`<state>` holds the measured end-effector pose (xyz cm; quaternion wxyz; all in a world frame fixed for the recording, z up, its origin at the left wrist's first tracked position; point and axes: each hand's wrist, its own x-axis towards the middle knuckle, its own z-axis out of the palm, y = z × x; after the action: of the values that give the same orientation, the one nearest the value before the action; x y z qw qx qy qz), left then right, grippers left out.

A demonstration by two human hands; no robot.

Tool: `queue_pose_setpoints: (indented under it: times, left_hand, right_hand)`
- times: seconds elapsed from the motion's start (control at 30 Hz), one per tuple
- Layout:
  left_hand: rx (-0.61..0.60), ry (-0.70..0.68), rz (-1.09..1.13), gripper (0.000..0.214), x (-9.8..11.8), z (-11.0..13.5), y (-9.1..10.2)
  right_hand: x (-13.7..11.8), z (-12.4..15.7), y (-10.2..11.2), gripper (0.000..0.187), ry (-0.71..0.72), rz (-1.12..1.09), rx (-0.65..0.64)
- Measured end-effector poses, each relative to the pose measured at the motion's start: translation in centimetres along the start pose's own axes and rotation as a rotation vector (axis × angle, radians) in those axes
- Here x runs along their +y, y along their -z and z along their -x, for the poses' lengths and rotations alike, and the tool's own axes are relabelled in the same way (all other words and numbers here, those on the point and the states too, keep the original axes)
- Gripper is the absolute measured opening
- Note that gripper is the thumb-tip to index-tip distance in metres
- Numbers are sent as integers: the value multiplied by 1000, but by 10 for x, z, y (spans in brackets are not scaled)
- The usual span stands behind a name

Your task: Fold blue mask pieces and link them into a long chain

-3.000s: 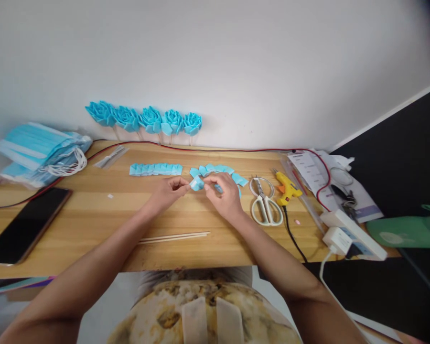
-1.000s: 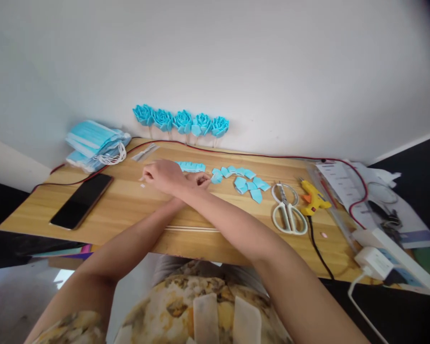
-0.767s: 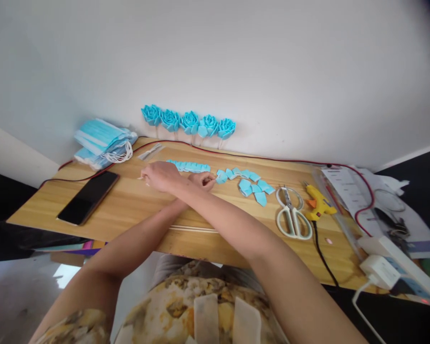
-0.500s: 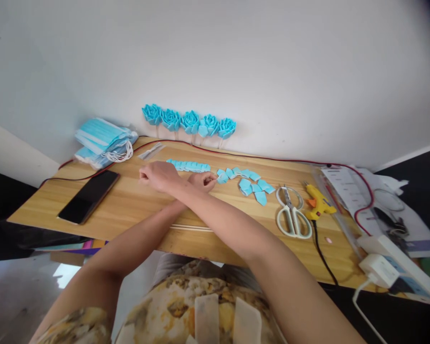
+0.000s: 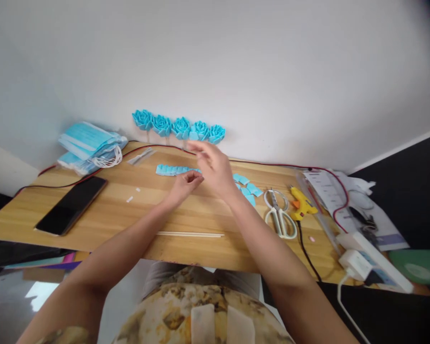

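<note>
Head view: at the far left a stack of blue face masks (image 5: 88,145) lies close to the wall (image 5: 236,71), and a dark phone (image 5: 69,205) lies face up nearer the front edge of the wooden table (image 5: 103,224). Both are well apart from the hands, likely parked clear of the working patch. A row of folded blue pieces (image 5: 174,170) lies overlapped in a line, kept in order just beyond the left hand (image 5: 184,184). That hand sits low over the wood with thumb and fingertips drawn into a pinch; whether anything is in the pinch I cannot tell. Two thin sticks (image 5: 189,234) lie side by side near the front edge. Five blue roses (image 5: 179,126) lean on the wall, which seems to keep them upright. The right hand (image 5: 213,167) hangs above the table, blurred, fingers spread and holding nothing, partly covering the loose blue pieces (image 5: 249,187). Further right, scissors (image 5: 280,217) and a yellow glue gun (image 5: 301,203) lie within its easy reach, with a white power strip (image 5: 372,260) at the table's end
</note>
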<state>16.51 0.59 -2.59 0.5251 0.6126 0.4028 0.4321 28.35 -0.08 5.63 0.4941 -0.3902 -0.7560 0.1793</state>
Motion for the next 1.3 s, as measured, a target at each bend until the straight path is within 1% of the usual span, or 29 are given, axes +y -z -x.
queue_pose_setpoints:
  times: [0.07,0.13,0.2,0.27,0.4,0.5,0.6,0.73,0.87,1.03,1.1,1.13,1.23,1.3]
  left_hand:
    - [10,15,94,38,1,3,1]
    - [7,43,181,37,2,6,0]
    - [-8,59,219,35,2,8,0]
    - [-27,65,220,35,1,9,-1]
    - [-47,74,181,37,-1,8,-2]
    - [-60,73,152,38,0,7,-2]
    - [-60,79,127,37,2,8,-3]
    - [-25,90,117,36,0,8,-2]
    - [-34,90,102,37,-1,9,-4]
    - [-63,88,33,38,5,11,-6]
    - [-23,76,-6,38,10,10,-1]
    - [25,61,-26,38,14,8,3]
    - [222,-15,-114,33,32,4,21]
    - [288,-74,-234,30,49,1,33]
  right_hand:
    - [18,18,29,34,-120,-56,112]
    - [35,37,48,31,-238,-83,167]
    - [47,53,58,30,-331,-102,159]
    - [53,66,62,30,-390,-137,110]
    - [53,79,63,34,-458,-247,6]
    - [52,85,59,37,-480,-269,-33]
    - [53,90,54,37,-472,-274,-59]
    - [56,95,50,37,-481,-293,-45]
    - [56,98,48,37,-489,-297,-15]
    - [58,99,43,26,-540,-309,-5]
    - [60,98,44,23,-557,-311,36]
    - [62,98,45,23,-560,-317,65]
    - [65,96,48,24,-565,-359,130]
    - [67,95,48,25,-571,-393,145]
